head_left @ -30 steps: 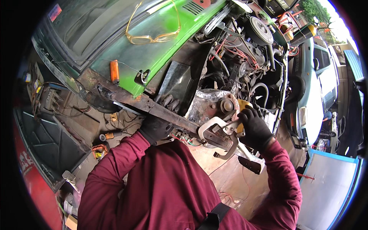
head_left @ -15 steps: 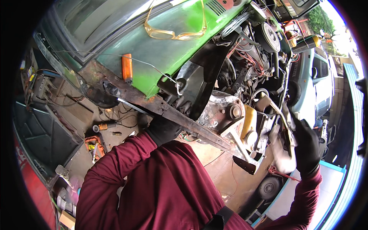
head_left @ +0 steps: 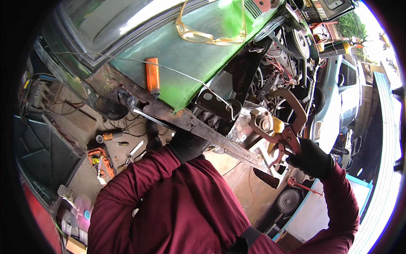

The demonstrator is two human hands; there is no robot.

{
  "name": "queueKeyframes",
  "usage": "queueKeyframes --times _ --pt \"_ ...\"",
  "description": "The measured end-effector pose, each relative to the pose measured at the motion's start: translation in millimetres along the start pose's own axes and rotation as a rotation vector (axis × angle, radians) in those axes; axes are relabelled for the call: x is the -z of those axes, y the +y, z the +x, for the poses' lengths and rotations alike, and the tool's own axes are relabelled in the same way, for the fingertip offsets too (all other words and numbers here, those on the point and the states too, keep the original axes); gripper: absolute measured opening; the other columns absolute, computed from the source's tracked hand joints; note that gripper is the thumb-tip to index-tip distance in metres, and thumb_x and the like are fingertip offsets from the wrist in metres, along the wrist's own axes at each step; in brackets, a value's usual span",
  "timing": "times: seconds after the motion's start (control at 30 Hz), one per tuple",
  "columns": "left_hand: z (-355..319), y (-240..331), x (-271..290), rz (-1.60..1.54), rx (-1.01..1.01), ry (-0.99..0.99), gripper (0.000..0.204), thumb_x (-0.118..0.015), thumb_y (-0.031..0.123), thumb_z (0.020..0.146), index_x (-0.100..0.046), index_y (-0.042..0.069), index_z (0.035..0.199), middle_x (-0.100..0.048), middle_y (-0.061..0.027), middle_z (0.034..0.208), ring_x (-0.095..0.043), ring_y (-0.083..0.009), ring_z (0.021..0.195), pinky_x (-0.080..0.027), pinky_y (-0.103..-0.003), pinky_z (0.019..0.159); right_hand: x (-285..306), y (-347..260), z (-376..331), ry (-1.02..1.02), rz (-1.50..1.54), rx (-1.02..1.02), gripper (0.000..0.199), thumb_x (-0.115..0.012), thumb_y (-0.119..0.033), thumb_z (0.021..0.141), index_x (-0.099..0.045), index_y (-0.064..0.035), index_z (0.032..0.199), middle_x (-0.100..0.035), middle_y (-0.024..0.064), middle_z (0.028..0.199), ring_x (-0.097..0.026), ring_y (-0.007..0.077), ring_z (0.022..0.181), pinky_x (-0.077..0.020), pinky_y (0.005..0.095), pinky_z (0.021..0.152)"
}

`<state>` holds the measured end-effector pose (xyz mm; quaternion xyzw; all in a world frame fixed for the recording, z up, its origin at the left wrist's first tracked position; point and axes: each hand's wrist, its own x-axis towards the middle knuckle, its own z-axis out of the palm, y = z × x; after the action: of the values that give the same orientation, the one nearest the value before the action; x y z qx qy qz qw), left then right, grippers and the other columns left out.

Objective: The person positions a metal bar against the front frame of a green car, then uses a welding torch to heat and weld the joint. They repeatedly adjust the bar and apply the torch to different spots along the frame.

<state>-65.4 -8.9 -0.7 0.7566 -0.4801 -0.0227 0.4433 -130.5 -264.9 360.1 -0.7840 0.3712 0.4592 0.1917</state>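
Hands, two, black-gloved: right hand gripping one rusty locking C-clamp beside the engine bay; left hand pressed under one rusted rail, grip hidden. On green car body: one orange lighter, one pair of yellow safety glasses.

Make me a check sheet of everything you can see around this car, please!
Surface: green car body panel, rusty along its lower edge.
Job's things: rusty C-shaped locking clamp, rusty metal strip.
Clutter: yellow safety glasses and orange lighter on the panel; tools on the floor.
Hands: right hand, gloved, grips the clamp handles; left hand, gloved, under the strip.
Cables: thin wire across the panel.
Surroundings: engine bay, parked car.
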Motion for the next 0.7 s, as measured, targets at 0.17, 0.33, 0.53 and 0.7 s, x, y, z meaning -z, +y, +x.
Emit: queueKeyframes --times 0.17,0.33,0.53,0.7 --pt "-4.8 0.5 0.0 -0.071 0.046 -0.011 0.067 -0.065 0.023 0.102 -0.05 0.008 0.165 -0.046 -0.0239 0.169 -0.047 -0.0439 0.154 -0.035 -0.06 0.128 10.1 -22.4 13.4 -0.049 -0.087 0.012 0.027 -0.075 -0.013 0.098 -0.066 -0.0042 0.122 -0.064 -0.0026 0.078 -0.062 0.007 0.065 -0.0528 0.0296 0.058" --pt "-7.3 -1.2 -2.3 -0.048 0.008 -0.011 0.068 -0.062 0.023 0.103 -0.046 0.006 0.167 -0.041 -0.0279 0.171 -0.046 -0.046 0.155 -0.034 -0.06 0.129 10.7 -39.3 30.2 -0.078 -0.261 0.136 0.046 -0.068 -0.008 0.09 -0.063 0.0046 0.134 -0.074 0.0214 0.103 -0.075 0.0299 0.092 -0.0603 0.0452 0.084" --pt "-10.9 -2.2 -9.8 -0.053 0.031 -0.089 0.07 -0.066 0.027 0.103 -0.046 0.005 0.167 -0.038 -0.0273 0.174 -0.037 -0.0479 0.16 -0.027 -0.063 0.133 20.5 -56.9 54.4 -0.112 -0.38 0.254 0.049 -0.07 -0.013 0.094 -0.062 0.0023 0.14 -0.074 0.0194 0.101 -0.075 0.0287 0.091 -0.0605 0.0439 0.085" --pt "-6.5 -3.0 -12.5 -0.034 0.036 -0.094 0.069 -0.063 0.028 0.104 -0.046 0.004 0.167 -0.04 -0.028 0.171 -0.038 -0.0476 0.157 -0.027 -0.064 0.131 29.0 -69.5 80.3 -0.151 -0.573 0.408 0.048 -0.072 -0.015 0.092 -0.064 0.0014 0.136 -0.074 0.0216 0.106 -0.074 0.0327 0.097 -0.0589 0.0459 0.092"
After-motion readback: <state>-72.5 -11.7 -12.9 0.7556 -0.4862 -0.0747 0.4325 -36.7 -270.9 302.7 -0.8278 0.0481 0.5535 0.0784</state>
